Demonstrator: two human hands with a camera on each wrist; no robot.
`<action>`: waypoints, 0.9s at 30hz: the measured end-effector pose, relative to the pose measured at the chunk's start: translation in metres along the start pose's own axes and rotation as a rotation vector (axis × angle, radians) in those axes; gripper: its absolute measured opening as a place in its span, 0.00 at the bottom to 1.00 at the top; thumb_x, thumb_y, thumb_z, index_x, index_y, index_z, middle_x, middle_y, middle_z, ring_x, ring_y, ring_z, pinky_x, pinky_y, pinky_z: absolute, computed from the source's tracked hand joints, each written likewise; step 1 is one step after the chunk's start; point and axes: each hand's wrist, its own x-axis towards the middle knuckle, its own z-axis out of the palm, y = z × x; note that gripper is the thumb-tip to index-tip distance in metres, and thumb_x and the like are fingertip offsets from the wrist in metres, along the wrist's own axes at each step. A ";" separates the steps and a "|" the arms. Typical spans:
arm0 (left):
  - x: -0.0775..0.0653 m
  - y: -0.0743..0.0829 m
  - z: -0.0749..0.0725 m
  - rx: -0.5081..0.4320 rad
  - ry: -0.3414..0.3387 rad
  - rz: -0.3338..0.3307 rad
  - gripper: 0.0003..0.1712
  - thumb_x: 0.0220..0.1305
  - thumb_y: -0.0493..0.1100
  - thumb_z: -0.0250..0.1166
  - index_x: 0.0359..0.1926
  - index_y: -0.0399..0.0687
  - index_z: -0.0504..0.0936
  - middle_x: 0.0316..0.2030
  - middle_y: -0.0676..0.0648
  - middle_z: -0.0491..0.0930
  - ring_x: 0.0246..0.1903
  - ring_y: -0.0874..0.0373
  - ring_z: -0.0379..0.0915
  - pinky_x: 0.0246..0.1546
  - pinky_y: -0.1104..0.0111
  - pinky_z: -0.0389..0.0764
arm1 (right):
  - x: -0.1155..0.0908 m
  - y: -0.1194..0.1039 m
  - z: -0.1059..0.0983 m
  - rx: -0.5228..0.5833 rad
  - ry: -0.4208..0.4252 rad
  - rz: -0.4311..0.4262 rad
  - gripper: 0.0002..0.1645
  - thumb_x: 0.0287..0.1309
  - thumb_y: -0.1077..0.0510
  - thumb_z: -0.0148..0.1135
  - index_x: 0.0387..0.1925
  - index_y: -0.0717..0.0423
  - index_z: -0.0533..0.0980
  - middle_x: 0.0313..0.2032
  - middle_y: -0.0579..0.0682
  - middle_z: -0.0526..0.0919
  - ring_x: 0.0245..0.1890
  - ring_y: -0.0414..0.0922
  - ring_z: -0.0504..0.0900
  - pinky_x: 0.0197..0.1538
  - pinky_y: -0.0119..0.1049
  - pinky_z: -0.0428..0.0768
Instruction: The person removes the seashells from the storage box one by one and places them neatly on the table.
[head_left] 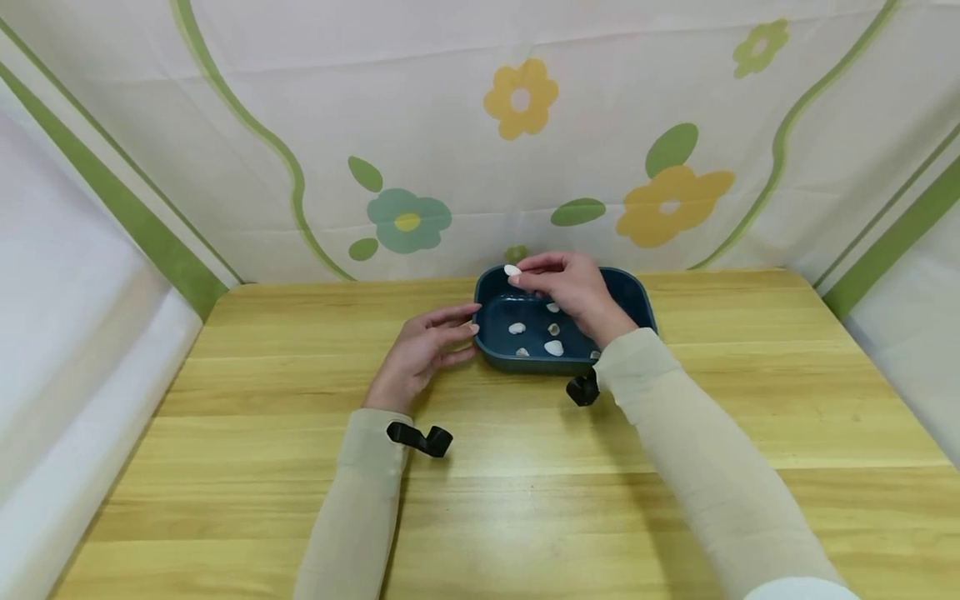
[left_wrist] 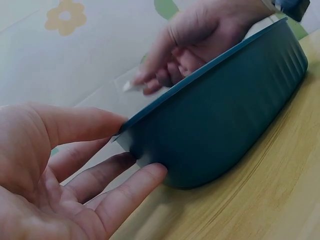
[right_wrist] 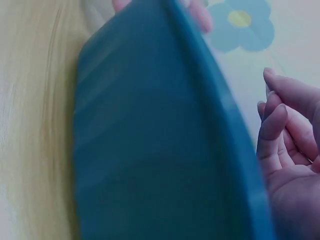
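A dark blue rectangular tray point(head_left: 505, 364) with rounded corners stands on the table and holds several small shells, among them a white shell point(head_left: 553, 347) and a brownish one point(head_left: 554, 329). Above the tray's far left part, my right hand point(head_left: 573, 287) pinches another white shell point(head_left: 512, 271) between thumb and fingertips. That shell is blurred in the left wrist view. My left hand point(head_left: 423, 350) touches the tray's left end from outside, its fingers spread and fairly straight. In the left wrist view, the thumb of that hand point(left_wrist: 65, 165) meets the rim and other fingertips lie against the outer wall.
The wooden table point(head_left: 480, 500) reaches back to a white cloth point(head_left: 450, 125) printed with flowers, directly behind the tray. More white cloth hangs at both sides. Black wrist mounts point(head_left: 427, 439) stick out from the sleeves.
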 end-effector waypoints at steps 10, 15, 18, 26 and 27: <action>-0.001 0.001 -0.003 0.000 -0.001 -0.007 0.27 0.74 0.33 0.68 0.71 0.45 0.81 0.74 0.45 0.77 0.60 0.52 0.84 0.59 0.58 0.89 | -0.029 -0.028 -0.011 -0.037 -0.040 -0.080 0.20 0.62 0.46 0.80 0.51 0.49 0.89 0.51 0.47 0.91 0.50 0.53 0.84 0.51 0.39 0.85; -0.001 0.001 -0.004 0.007 -0.011 -0.006 0.28 0.75 0.32 0.67 0.73 0.44 0.79 0.75 0.44 0.76 0.64 0.47 0.82 0.60 0.57 0.88 | -0.045 -0.030 -0.015 -0.060 -0.052 -0.099 0.21 0.62 0.46 0.81 0.52 0.50 0.89 0.47 0.46 0.92 0.49 0.47 0.87 0.59 0.45 0.84; -0.001 0.001 -0.004 0.003 -0.013 -0.006 0.28 0.74 0.32 0.67 0.73 0.44 0.80 0.74 0.44 0.76 0.61 0.49 0.83 0.61 0.56 0.87 | -0.052 -0.029 -0.017 -0.073 -0.048 -0.109 0.20 0.62 0.46 0.80 0.52 0.49 0.89 0.45 0.45 0.92 0.50 0.49 0.87 0.61 0.47 0.83; 0.000 -0.001 -0.002 -0.006 -0.022 0.000 0.27 0.74 0.32 0.68 0.71 0.44 0.81 0.73 0.45 0.76 0.53 0.57 0.86 0.62 0.56 0.87 | -0.073 -0.022 -0.022 -0.106 -0.055 -0.176 0.17 0.61 0.49 0.82 0.49 0.49 0.90 0.42 0.46 0.93 0.44 0.48 0.89 0.47 0.35 0.88; 0.000 -0.001 -0.002 -0.006 -0.022 -0.001 0.27 0.74 0.32 0.68 0.71 0.45 0.81 0.73 0.45 0.76 0.53 0.57 0.86 0.62 0.56 0.87 | -0.075 -0.020 -0.022 -0.104 -0.061 -0.184 0.17 0.61 0.50 0.82 0.49 0.50 0.90 0.41 0.47 0.92 0.44 0.49 0.89 0.44 0.34 0.88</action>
